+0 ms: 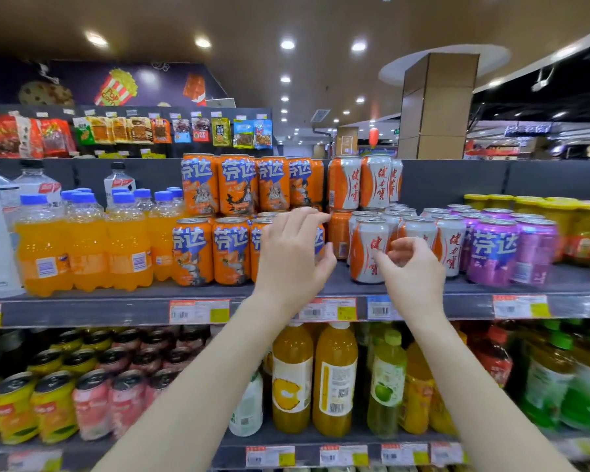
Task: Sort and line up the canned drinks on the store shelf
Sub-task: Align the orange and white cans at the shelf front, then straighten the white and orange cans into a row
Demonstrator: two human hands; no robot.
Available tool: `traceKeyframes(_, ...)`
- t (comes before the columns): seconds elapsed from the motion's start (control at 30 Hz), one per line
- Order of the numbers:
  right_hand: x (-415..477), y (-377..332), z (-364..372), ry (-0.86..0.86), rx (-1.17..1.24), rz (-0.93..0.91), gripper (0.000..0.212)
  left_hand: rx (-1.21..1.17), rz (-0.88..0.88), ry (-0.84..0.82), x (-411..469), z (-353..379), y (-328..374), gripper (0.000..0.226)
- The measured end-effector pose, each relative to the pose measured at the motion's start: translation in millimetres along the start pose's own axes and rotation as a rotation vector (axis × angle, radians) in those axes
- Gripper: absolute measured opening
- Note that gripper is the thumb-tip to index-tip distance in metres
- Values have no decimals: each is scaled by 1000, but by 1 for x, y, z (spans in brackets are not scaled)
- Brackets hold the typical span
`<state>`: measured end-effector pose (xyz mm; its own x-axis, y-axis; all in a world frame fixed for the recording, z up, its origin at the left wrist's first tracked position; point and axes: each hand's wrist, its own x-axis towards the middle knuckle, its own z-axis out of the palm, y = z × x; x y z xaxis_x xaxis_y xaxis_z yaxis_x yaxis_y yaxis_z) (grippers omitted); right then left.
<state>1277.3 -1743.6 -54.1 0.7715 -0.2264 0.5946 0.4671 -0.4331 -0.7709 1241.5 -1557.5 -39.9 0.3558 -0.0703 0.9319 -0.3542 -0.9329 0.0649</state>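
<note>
The left hand reaches onto the shelf, and its grip is clamped on the orange can at the right end of the front orange row. The fingers lie over the rim and the thumb on the right flank, a hold that would let the can be turned or slid without tipping. That can stands on the shelf just beside the white cans, at the border between the two sorts.

The right hand hovers in front of the white cans, its grip loosely curled with nothing in it. I judge it is poised to take the front white can, which stands forward of its row.

At the back both sorts are stacked two high, orange cans above orange and white above white, likely to keep each brand in its own column. Purple cans stand further right.

The sorting looks mostly done. What seems left is squaring the front row and turning labels outward, and a careless nudge could topple the upper tier
</note>
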Motion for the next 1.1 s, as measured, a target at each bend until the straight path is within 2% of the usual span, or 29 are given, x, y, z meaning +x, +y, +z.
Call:
traceKeyframes(0.1, 4, 8, -2, -113, -65, -9, 41, -120, -30, -44, -8, 24, 34, 40)
traceKeyframes(0.2, 13, 7, -3, -287, -145, 19, 56, -172, -226, -208, -15, 47, 58, 54)
traceKeyframes(0.33, 27, 6, -1, -370, -174, 56, 56, -249, -475, -349, -13, 65, 67, 61)
traceKeyframes(0.47, 31, 8, -5, -418, -167, 51, 62, -237, -535, -421, -7, 72, 63, 62)
traceKeyframes(0.6, 30, 15, -11, -390, -137, 24, 55, -313, -528, -305, -9, 75, 57, 48)
traceKeyframes(0.7, 30, 24, -18, -336, -155, -4, 49, -355, -487, -286, -10, 73, 57, 39)
traceKeyframes(0.97, 27, 34, -19, -271, -136, -27, 60, -313, -578, -288, 6, 81, 57, 35)
traceKeyframes(1.1, 21, 39, -18, -211, -136, -46, 63, -279, -662, -367, 23, 89, 56, 44)
